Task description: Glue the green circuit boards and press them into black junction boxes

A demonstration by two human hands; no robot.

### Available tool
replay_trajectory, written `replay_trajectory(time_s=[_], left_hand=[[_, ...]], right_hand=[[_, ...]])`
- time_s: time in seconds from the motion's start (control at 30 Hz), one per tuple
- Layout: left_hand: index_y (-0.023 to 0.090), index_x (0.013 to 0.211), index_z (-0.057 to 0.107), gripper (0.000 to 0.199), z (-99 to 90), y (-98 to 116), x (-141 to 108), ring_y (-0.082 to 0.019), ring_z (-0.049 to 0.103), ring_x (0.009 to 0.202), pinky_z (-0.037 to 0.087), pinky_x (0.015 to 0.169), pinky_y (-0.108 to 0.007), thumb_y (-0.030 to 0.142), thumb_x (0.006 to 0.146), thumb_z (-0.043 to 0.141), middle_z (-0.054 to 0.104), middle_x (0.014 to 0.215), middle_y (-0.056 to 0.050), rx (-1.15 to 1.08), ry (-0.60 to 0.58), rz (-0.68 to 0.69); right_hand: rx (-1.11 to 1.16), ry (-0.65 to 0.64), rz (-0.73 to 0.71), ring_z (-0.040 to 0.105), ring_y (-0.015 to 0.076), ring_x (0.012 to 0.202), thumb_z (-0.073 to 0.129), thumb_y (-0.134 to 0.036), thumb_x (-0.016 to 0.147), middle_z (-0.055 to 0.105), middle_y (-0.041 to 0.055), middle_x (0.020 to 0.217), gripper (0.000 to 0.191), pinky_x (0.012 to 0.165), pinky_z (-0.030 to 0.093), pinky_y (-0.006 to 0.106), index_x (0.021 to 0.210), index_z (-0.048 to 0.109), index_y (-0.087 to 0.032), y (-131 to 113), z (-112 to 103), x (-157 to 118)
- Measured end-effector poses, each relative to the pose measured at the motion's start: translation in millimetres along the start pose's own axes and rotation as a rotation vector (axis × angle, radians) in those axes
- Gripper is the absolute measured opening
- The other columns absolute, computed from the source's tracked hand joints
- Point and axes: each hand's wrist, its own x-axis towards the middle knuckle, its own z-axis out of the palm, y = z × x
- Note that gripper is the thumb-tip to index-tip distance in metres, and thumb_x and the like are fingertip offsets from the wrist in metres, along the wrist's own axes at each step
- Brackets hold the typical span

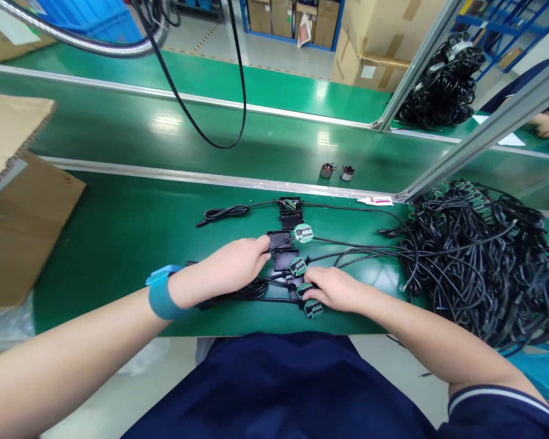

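My left hand is closed, thumb and fingers pinching a black cable beside an open black plastic case. That cable runs to a round green circuit board. With its fingers bent, my right hand grips a lower circuit board at its edge. Between the hands lies another circuit board by a second black case. Nearest me is one more circuit board. Farther back, an open case holds a board with cables leaving both sides. My left fingertips are partly hidden.
A large heap of black cables covers the right of the green table. A coiled cable, a white tube and two small motor parts lie farther back. A cardboard box stands left; a metal post rises right.
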Motion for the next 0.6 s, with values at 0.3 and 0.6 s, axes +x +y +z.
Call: replay_trajectory(time_s=[0.3, 0.6], left_hand=[[0.021, 0.097, 0.061, 0.033, 14.6, -15.4, -4.8, -0.025, 0.064, 0.073, 0.04, 0.059, -0.031, 0.052, 0.088, 0.058, 0.069, 0.085, -0.009, 0.017, -0.177, -0.016], [0.021, 0.086, 0.054, 0.042, 18.1, -14.0, -7.6, -0.022, 0.06, 0.071, 0.039, 0.06, -0.031, 0.063, 0.087, 0.051, 0.066, 0.083, -0.006, -0.12, -0.19, -0.047]], right_hand=[[-0.126, 0.122, 0.087, 0.054, 0.0187, 0.076, 0.064, -0.038, 0.095, 0.066, 0.0057, 0.09, 0.022, 0.065, 0.03, 0.029, 0.095, 0.054, -0.019, -2.4, -9.2, 8.2], [0.136, 0.257, -0.045, 0.056, 0.0193, 0.086, 0.069, -0.032, 0.091, 0.063, 0.0037, 0.086, 0.018, 0.077, 0.043, 0.031, 0.092, 0.057, -0.02, 16.8, 3.7, 12.7]])
